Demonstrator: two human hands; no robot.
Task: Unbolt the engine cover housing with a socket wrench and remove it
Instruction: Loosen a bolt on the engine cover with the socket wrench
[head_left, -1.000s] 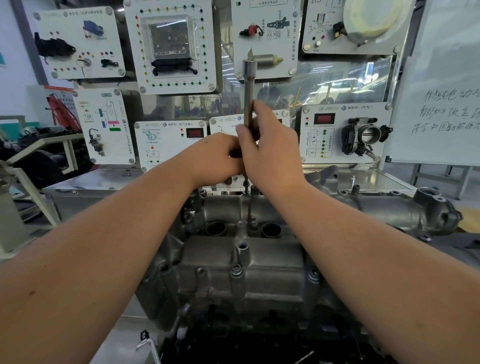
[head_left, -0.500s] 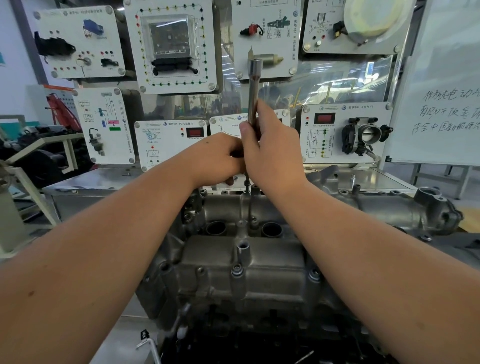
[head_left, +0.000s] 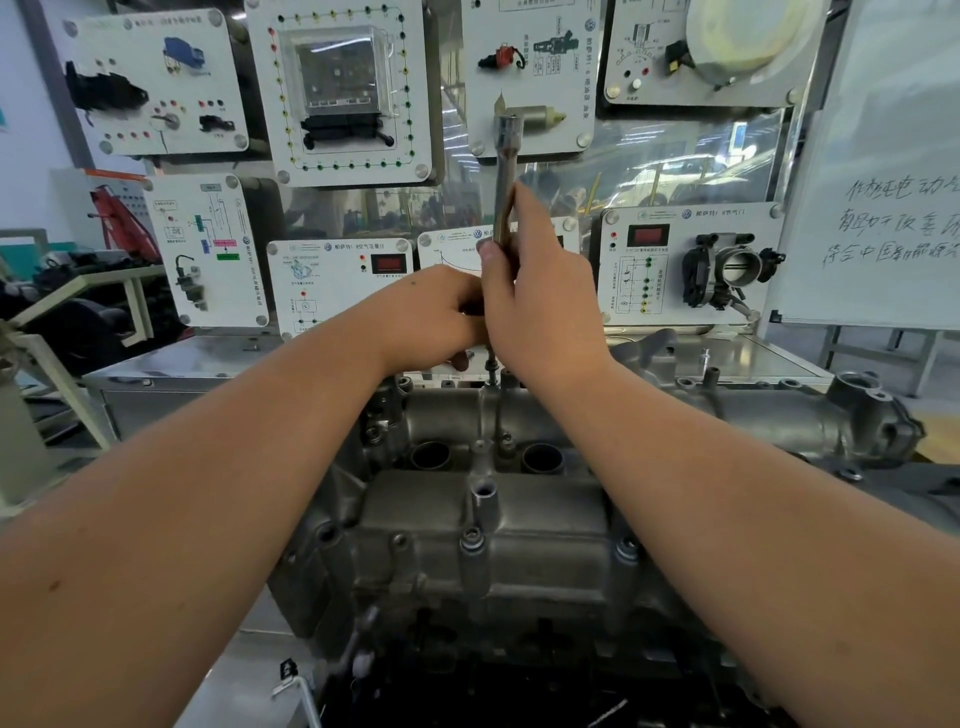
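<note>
Right hand (head_left: 540, 306): grip curled round the socket wrench (head_left: 505, 171), which stood upright.
Left hand (head_left: 431, 317): grip curled at the wrench's lower end, against the right hand.
Engine cover housing (head_left: 483, 525): sat below both hands.

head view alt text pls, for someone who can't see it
Two bare hands meet above a grey metal engine cover housing: the right hand grips a socket wrench that stands upright, while the left hand curls at its base. White instrument training panels hang behind.
</note>
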